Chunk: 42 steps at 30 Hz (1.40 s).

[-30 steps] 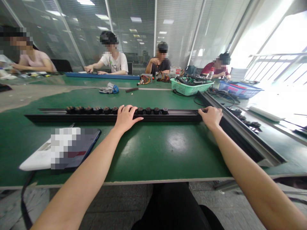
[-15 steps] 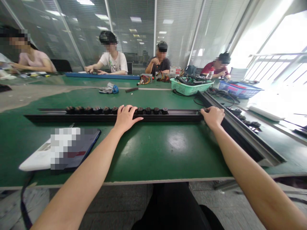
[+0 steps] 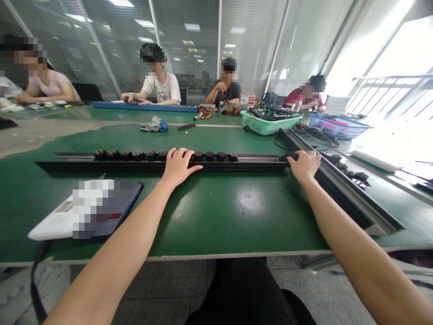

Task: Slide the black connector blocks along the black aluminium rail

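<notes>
A long black metal channel [image 3: 237, 167] lies crosswise on the green table, with several round black sockets [image 3: 221, 156] in a row inside it. My left hand [image 3: 179, 164] is wrapped over the middle of the channel, fingers on the far side and thumb on the near side. At the channel's right end, my right hand [image 3: 305, 165] has its fingers curled beside a small black piece [image 3: 290, 156]; its grip on that piece is unclear. A second long channel [image 3: 352, 194] runs diagonally just beyond the right hand.
A white device and a dark tablet [image 3: 130, 198] lie at the left. Farther back are a crumpled glove [image 3: 154, 124], a green basket [image 3: 270, 123] of cables and a blue basket [image 3: 338, 126]. More sockets [image 3: 355, 175] lie right of the diagonal channel. Several people sit across the table.
My right hand has shifted slightly right, and the small black piece at the channel's end shows more. My left hand stays on the channel.
</notes>
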{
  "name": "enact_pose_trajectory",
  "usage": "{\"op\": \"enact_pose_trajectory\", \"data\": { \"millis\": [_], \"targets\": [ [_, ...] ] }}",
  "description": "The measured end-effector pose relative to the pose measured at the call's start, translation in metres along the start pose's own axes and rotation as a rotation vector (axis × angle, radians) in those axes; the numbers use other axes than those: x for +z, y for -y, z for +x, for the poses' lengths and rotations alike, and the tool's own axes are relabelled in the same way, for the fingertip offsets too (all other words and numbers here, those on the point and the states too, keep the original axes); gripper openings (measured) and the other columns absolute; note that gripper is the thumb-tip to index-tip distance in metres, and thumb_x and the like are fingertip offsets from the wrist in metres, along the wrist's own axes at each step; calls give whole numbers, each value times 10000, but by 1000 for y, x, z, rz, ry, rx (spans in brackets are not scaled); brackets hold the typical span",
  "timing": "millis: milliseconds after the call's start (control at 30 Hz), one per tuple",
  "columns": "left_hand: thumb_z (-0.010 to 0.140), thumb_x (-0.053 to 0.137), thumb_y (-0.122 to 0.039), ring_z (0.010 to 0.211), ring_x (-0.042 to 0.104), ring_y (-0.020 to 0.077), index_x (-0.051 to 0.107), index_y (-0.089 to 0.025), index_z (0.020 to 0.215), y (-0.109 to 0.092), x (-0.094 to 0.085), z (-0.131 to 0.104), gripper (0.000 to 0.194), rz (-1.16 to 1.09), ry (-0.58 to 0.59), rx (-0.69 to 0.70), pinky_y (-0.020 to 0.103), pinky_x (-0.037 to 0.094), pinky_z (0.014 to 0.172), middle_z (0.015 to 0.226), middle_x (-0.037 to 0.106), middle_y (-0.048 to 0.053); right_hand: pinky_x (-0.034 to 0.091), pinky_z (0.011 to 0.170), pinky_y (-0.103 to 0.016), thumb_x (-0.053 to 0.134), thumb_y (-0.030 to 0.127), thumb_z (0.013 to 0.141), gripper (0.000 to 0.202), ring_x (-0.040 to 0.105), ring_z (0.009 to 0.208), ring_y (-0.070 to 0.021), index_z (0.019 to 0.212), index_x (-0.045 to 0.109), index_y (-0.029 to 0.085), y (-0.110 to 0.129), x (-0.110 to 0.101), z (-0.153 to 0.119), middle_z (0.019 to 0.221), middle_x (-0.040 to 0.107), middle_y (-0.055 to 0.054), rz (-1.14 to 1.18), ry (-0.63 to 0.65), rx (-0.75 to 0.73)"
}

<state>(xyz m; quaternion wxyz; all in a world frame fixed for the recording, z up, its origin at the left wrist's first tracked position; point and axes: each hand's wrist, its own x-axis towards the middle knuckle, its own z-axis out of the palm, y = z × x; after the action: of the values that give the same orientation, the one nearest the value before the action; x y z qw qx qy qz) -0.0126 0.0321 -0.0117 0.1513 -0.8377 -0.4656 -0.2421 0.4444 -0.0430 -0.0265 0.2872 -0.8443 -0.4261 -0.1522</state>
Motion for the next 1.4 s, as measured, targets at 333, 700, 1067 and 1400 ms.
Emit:
{"op": "enact_pose_trajectory", "data": {
  "millis": [333, 700, 1067, 1400],
  "targets": [
    [961, 563, -639, 1297, 522, 327, 594, -211, 1352, 0, 0, 0, 580, -28, 2, -10, 497, 226, 1235, 1309, 608, 141, 232, 1018, -544, 482, 280, 906, 391, 376, 1199, -340, 1235, 651, 155, 7, -3, -7, 1213, 601, -187, -76, 18, -128],
    [960, 576, -623, 1287, 535, 329, 595, -202, 1343, 1, 2, 0, 569, -8, -12, 5, 497, 233, 1232, 1299, 617, 147, 244, 1041, -559, 336, 166, 927, 464, 443, 1215, -355, 1227, 690, 140, 32, -14, -17, 1129, 707, -205, 72, 17, -267],
    [959, 572, -625, 1284, 534, 331, 591, -228, 1353, 2, 3, 0, 560, -17, -9, 4, 507, 233, 1230, 1297, 618, 137, 218, 1207, -521, 291, 322, 1060, 555, 353, 1504, -303, 1576, 424, 167, 119, -13, -90, 1644, 402, -155, 191, 119, -960],
    [957, 582, -613, 1294, 529, 335, 594, -209, 1349, 2, 2, -1, 563, -33, -3, -1, 503, 226, 1233, 1303, 613, 147, 209, 1209, -584, 296, 417, 1083, 583, 278, 1563, -302, 1641, 318, 248, 126, -7, -96, 1693, 296, -151, 128, 143, -1005]
  ]
}}
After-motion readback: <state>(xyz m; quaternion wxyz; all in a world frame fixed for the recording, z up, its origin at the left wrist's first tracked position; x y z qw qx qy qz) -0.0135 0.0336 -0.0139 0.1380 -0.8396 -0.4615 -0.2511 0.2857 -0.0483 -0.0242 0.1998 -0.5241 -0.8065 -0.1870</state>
